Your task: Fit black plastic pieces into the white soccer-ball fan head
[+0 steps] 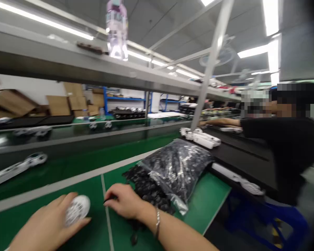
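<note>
My left hand (45,226) is nearest, its grip closed around a white round grille part (77,210) above the green tabletop (209,198); my right hand (124,201) pinches a small dark piece (109,200) beside the heap of black parts (149,190) spilling from a clear bag (176,167)

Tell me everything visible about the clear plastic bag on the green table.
The clear plastic bag looks glossy and crinkled, and it is stuffed with many small black parts. It lies on its side on the green table, its open mouth toward the person, and a pile of black parts spills from it. The right hand rests at this pile and pinches one thin dark piece. The image is blurred, so finer detail cannot be told.
</note>
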A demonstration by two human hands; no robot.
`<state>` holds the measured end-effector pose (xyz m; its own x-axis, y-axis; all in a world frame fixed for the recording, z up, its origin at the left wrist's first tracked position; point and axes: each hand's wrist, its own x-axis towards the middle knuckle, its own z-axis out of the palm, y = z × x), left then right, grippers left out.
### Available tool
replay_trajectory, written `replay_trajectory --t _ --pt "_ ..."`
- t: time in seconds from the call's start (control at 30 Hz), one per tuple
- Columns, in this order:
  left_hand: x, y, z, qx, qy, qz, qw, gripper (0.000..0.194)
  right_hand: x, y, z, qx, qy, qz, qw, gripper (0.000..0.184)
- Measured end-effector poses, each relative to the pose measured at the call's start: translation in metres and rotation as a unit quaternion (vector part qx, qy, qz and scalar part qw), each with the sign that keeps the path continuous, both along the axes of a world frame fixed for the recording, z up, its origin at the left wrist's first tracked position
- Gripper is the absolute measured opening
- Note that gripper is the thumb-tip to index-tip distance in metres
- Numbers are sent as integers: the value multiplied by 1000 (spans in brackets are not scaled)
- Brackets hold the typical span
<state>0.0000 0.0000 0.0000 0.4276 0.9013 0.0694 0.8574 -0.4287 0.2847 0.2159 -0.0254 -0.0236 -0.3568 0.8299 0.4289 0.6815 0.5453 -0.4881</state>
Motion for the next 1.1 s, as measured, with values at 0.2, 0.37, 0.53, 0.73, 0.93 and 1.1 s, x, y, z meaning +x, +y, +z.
replay_trajectory --t 0.2,0.37,0.53,0.73,0.93,1.1 --pt "-22 -19 -8 -14 53 -24 998 57 1 -5 -1 -42 127 17 991 6" --pt "-13 -35 -17 1 91 20 996 63 4 -2 -8 -76 138 52 986 12" --pt "-2 -46 -15 -24 64 20 997 77 -2 -12 -3 -112 167 65 977 12" --pt "3 -55 -9 -49 25 -2 998 66 -13 -25 1 -63 82 136 985 6" --pt "7 -56 -9 -42 -31 -8 999 70 -20 -29 -5 31 2 168 985 12" --pt "8 -53 -10 -32 -86 -2 996 57 -22 -29 -5 36 15 126 991 10"
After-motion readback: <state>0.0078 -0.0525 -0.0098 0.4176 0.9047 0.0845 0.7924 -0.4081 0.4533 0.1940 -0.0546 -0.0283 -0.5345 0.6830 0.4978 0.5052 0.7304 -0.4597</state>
